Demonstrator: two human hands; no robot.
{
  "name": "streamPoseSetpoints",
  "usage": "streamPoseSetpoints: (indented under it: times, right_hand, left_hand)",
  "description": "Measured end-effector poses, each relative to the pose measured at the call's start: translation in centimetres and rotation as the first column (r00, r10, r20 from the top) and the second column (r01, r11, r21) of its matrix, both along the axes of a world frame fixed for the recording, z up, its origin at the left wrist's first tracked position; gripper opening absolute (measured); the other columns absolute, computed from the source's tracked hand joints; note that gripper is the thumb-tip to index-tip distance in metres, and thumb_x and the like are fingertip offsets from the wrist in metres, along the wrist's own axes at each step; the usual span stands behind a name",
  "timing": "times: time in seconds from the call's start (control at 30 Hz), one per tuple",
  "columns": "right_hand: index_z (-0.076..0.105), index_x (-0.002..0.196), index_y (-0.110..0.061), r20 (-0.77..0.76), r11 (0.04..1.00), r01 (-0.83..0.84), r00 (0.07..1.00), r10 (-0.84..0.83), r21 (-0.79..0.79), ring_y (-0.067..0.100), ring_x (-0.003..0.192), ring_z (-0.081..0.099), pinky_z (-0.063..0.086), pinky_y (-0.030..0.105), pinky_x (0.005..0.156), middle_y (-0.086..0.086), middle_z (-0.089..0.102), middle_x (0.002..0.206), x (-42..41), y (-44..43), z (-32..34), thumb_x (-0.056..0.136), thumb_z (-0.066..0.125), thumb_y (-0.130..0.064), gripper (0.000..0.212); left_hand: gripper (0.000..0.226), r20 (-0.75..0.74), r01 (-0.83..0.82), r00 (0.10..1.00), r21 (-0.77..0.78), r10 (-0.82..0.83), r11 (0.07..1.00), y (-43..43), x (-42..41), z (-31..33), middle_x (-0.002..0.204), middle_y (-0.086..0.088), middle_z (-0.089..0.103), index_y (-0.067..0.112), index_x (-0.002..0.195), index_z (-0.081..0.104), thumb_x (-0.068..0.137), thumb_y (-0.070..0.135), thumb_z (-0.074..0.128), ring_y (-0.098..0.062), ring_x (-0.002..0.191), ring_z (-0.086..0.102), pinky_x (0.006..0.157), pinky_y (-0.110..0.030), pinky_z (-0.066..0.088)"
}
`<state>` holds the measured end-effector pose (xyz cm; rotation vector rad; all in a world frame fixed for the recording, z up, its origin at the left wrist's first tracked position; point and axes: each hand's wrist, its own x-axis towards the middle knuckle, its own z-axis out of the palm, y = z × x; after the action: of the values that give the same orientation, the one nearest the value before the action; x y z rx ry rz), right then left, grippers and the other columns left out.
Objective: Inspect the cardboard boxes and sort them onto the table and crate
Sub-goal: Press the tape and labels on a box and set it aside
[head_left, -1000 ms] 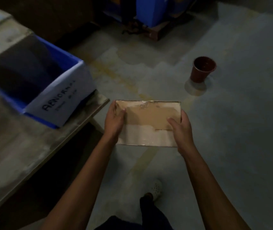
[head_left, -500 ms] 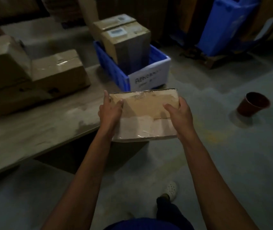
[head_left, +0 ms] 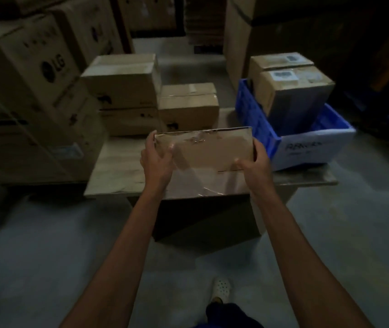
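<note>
Head view is dim, and the far corners of the room sink into black. A flat brown cardboard box (head_left: 210,159) sits in mid-air over the near edge of the pale, worn counter (head_left: 117,166), just left of the blue plastic crate (head_left: 271,136). Its top face is glossy with clear tape that is wrinkled and torn along the far edge; its underside is hidden.

The left hand (head_left: 156,162) clamps the left end of this box, thumb lying on the top face and fingers (head_left: 151,139) curled round the edge, their tips out of sight. The right hand (head_left: 256,162) mirrors it at the right end, thumb on top and fingers wrapped over the side. Both bare forearms reach straight forward from the bottom of the frame.

Two upright taped cardboard cartons (head_left: 295,91) with pale stickers stand inside the crate. A white paper label (head_left: 314,147) covers its near wall, the handwriting too blurred to read. On the counter behind the held box stand a stack of two brown cartons (head_left: 122,86) and, just beside it, a smaller taped carton (head_left: 188,107). A big printed carton marked LG (head_left: 30,65) is cut off at the left edge.

A dark box-like shape (head_left: 203,218) under the counter is hard to make out. On the smooth grey floor (head_left: 46,256), a white perforated clog (head_left: 221,286) shows below a dark trouser leg.
</note>
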<state>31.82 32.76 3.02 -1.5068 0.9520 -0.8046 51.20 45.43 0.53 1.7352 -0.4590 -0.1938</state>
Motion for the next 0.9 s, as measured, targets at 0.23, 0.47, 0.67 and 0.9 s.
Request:
streamPoseSetpoints:
  times: [0.23,0.47,0.67,0.9]
  right_hand:
    - [0.037,0.149,-0.029,-0.05,0.968,-0.205,0.976,0.214,0.146,0.017,0.13,0.049,0.054,0.043,0.099,-0.001,0.049,0.144,7.9,-6.9,-4.7,0.087,0.064,0.009,0.078]
    - [0.034,0.147,-0.05,-0.408,0.983,-0.175,0.895,0.179,0.047,0.037,0.134,0.036,0.044,0.057,0.107,0.005,0.035,0.148,14.2,-14.5,-8.8,0.097,0.057,-0.032,0.059]
    - [0.063,0.125,-0.026,-0.159,0.906,-0.262,0.931,0.328,0.333,0.022,0.107,0.063,0.055,0.036,0.086,0.005,0.067,0.122,16.3,-15.8,-10.9,0.097,0.051,-0.011,0.034]
    - [0.041,0.153,-0.019,-0.423,0.912,-0.409,0.823,0.38,0.024,0.03,0.141,0.041,0.04,0.046,0.113,0.011,0.038,0.158,15.7,-15.1,-13.3,0.092,0.07,-0.026,0.068]
  left_hand:
    - [0.046,0.028,-0.109,0.994,0.014,0.109,0.994,-0.8,2.9,-4.1,0.133,-0.001,0.038,0.035,0.135,0.04,0.094,0.048,0.055,-0.024,0.123,0.045,0.094,-0.047,0.05]
    - [0.048,-0.006,-0.217,0.976,0.079,0.218,0.973,-5.2,-0.6,-7.5,0.117,-0.006,0.044,0.024,0.11,0.046,0.093,0.064,0.025,-0.019,0.107,0.044,0.089,-0.032,0.035]
    - [0.045,-0.145,0.157,0.98,0.123,-0.139,0.98,-10.8,-1.9,-11.0,0.109,-0.006,0.055,0.014,0.107,0.056,0.102,0.054,0.035,-0.016,0.102,0.052,0.089,-0.027,0.039]
    - [0.037,-0.042,0.215,0.976,0.278,-0.212,0.936,-12.3,3.2,-11.0,0.116,-0.005,0.066,0.013,0.12,0.062,0.091,0.035,0.055,-0.017,0.108,0.061,0.092,-0.027,0.046]
